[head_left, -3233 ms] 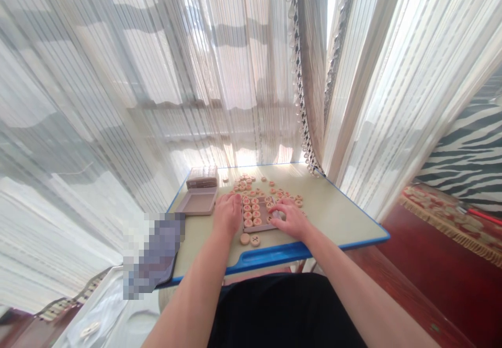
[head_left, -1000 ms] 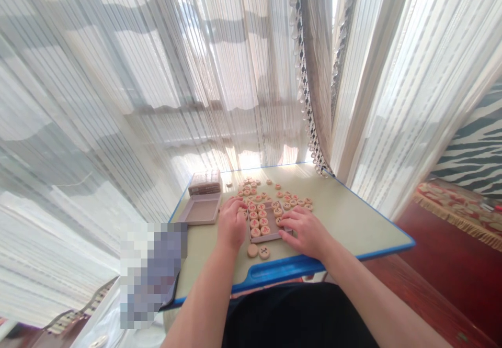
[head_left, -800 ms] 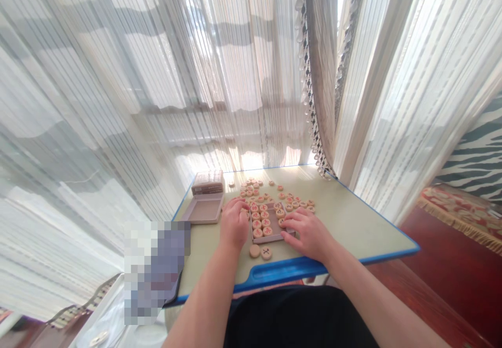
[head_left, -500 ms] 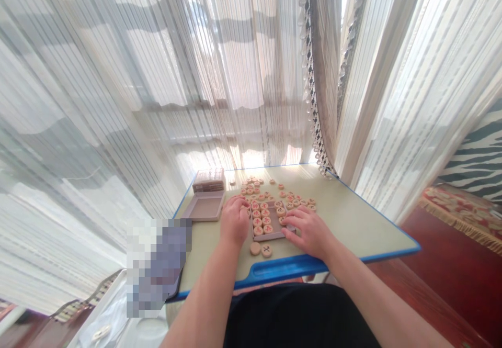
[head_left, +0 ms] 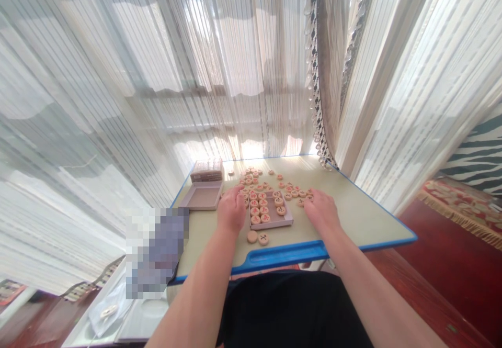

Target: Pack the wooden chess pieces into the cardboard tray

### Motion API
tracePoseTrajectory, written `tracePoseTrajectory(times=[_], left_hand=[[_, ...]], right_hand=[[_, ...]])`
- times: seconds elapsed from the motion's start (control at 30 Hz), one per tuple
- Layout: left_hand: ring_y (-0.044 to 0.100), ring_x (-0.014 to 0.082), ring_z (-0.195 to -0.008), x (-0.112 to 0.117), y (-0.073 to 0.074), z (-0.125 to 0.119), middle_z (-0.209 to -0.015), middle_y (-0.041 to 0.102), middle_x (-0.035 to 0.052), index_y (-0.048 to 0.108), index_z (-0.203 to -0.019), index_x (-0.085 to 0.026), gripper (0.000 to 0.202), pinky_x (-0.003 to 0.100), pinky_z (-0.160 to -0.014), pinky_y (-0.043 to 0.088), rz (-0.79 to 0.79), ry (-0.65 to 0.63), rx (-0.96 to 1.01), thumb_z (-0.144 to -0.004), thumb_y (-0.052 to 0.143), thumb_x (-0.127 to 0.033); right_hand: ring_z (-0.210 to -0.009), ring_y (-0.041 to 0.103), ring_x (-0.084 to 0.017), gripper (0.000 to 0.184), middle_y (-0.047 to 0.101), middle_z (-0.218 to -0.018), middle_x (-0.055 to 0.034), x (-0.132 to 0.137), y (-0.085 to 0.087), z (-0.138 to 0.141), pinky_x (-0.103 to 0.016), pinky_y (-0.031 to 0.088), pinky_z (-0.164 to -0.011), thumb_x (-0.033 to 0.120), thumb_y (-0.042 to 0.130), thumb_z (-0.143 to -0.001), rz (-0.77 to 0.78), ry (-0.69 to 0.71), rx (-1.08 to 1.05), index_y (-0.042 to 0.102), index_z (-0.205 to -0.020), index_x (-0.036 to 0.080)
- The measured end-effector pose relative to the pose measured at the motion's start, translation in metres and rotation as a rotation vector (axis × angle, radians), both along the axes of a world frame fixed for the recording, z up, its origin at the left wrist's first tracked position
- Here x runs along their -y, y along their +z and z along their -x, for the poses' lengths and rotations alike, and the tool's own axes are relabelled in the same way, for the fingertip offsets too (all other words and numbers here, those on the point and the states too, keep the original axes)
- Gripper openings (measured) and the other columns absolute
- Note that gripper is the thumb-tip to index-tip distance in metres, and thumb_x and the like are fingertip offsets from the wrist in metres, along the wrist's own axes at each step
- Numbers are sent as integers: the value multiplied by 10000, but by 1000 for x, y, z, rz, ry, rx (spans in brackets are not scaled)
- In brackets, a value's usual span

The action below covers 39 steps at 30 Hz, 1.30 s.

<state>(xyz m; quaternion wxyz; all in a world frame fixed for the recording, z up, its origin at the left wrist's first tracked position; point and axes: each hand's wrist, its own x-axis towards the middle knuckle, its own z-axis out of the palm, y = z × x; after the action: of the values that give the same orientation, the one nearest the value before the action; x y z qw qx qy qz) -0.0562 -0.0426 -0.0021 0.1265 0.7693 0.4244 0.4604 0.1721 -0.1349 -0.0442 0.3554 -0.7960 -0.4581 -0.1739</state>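
A shallow box [head_left: 292, 221] lies on the table, with round wooden xiangqi pieces inside. Two columns with red characters [head_left: 255, 211] fill its left side; black-marked pieces [head_left: 280, 211] line its right side. My left hand [head_left: 232, 211] rests beside the box's left wall, fingers bent together near loose pieces; what they hold, if anything, is hidden. To the right of the box, my right hand [head_left: 323, 211] has its fingers closed at a xiangqi piece [head_left: 309, 198] among the scattered ones. Two pieces lie before the box, one blank [head_left: 252, 237] and one black-marked [head_left: 263, 239].
More loose pieces [head_left: 248, 181] spread behind the box. An open box lid [head_left: 202, 196] and a stacked carton [head_left: 206, 170] stand at the table's back left. A blurred-out item [head_left: 159, 251] covers the left edge. A blue trough [head_left: 286, 254] runs along the front.
My right hand has left the box's right column and moved right to the loose pieces. A black-marked piece now shows in that column. My left hand stays by the left wall, fingers drawn closer together.
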Motion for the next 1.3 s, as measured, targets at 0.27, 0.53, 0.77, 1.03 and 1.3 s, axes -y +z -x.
tracePoseTrajectory(times=[0.27,0.53,0.77,1.03,1.3], left_hand=[[607,199,-962,3,-1,0,-983,687,60,658,-950,-184,374,326,-872,450,24,-41,-4,-851,305,-260],[606,188,-932,4,-2,0,-947,691,54,658,-938,-192,378,315,-857,444,-2,-50,-47,-874,296,-283],[601,190,-852,9,2,1,-806,673,46,650,-894,-190,392,299,-782,444,-37,-61,-113,-874,277,-308],[574,190,-796,9,3,-2,-789,647,51,624,-773,-187,283,295,-748,428,-90,64,-126,-828,358,-264],[573,176,-696,12,3,-2,-695,639,35,621,-730,-184,239,270,-646,397,-65,126,-207,-809,407,-257]], right_hand=[[-974,548,-291,353,629,-1039,-157,2,2,4,-415,409,-857,268,437,-791,40,41,21,631,-1055,137],[-1090,512,-239,364,610,-1142,-116,-4,4,7,-397,362,-969,274,414,-836,97,241,140,603,-1124,152],[-1049,525,-242,334,623,-1130,-107,-2,7,9,-393,384,-932,223,452,-805,69,287,169,624,-1082,152],[-980,523,-228,243,674,-1027,-31,2,14,13,-383,373,-887,256,458,-814,94,305,121,673,-923,225],[-971,504,-235,290,663,-1053,-42,4,16,13,-366,359,-863,239,471,-789,130,282,112,665,-1003,210]])
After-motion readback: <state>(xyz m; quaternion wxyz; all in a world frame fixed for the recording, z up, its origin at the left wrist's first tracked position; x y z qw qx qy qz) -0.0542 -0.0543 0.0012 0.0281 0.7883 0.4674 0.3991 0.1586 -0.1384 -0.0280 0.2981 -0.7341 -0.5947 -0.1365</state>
